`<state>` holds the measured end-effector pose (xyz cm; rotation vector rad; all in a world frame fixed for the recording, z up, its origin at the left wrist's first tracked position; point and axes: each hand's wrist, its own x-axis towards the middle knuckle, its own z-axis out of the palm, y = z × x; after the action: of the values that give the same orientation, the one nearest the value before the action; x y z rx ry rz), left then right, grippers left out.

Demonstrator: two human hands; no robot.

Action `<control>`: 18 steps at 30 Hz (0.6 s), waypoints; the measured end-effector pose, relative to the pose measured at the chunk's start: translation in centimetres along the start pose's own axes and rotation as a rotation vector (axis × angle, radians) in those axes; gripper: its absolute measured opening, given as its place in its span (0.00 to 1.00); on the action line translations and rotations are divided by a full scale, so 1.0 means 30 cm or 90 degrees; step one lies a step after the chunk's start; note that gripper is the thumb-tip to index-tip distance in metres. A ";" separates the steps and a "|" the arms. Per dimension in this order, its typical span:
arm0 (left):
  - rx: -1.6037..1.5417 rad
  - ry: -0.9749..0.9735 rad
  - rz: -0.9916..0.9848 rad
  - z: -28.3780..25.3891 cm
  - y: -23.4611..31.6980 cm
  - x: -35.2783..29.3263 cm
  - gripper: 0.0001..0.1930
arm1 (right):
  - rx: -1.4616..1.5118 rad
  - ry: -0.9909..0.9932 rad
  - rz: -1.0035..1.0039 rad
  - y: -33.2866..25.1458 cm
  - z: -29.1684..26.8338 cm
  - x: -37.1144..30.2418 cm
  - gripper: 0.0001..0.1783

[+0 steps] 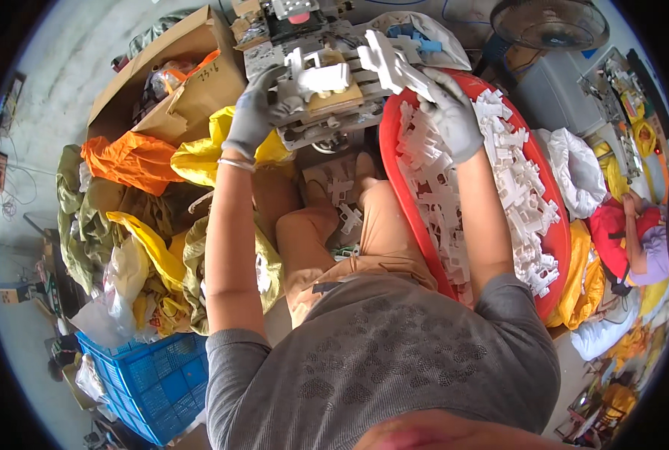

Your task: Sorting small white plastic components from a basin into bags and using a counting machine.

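My left hand [256, 114], in a grey work glove, has its fingers curled at the left end of a white plastic toy gun part [325, 78]. That part lies on a yellowish block [336, 103] on the bed of a metal machine [286, 56]. Another white toy gun piece [385, 61] is gripped by my gloved right hand [452, 118], raised and tilted at the machine's right side. Below the right hand stands a red oval tub [562, 247] heaped with white toy gun pieces [516, 176].
An open cardboard box [192, 97] stands at the far left, with orange [128, 160] and yellow sacks [203, 154] nearer. A blue crate [151, 382] is at the lower left. A fan [550, 22] stands far right; another person [638, 232] sits at the right edge.
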<state>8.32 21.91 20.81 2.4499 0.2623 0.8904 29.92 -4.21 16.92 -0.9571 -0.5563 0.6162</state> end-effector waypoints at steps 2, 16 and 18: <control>0.040 -0.055 -0.013 -0.031 0.002 0.013 0.29 | 0.035 0.001 0.001 0.011 -0.013 -0.039 0.15; 0.011 0.067 -0.096 -0.050 0.083 -0.086 0.39 | -0.025 -0.014 -0.006 -0.025 0.060 -0.058 0.14; -0.050 0.148 -0.120 -0.076 0.064 -0.166 0.39 | -0.133 -0.030 -0.001 -0.010 0.131 0.005 0.14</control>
<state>3.05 19.48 20.61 2.2079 0.5212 1.0799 27.44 -2.00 19.02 -1.1404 -0.6724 0.5876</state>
